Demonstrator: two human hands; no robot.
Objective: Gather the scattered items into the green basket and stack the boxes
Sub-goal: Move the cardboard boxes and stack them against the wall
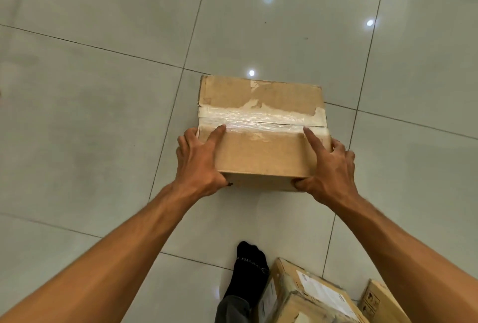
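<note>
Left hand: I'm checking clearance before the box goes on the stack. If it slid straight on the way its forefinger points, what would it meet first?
The left hand already grips the brown taped cardboard box; its forefinger points along the top at the clear tape strip.

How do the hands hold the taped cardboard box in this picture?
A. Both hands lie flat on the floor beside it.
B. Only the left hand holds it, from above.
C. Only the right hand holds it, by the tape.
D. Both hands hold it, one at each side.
D: the left hand grips the left side of the taped cardboard box and the right hand grips its right side.
</note>
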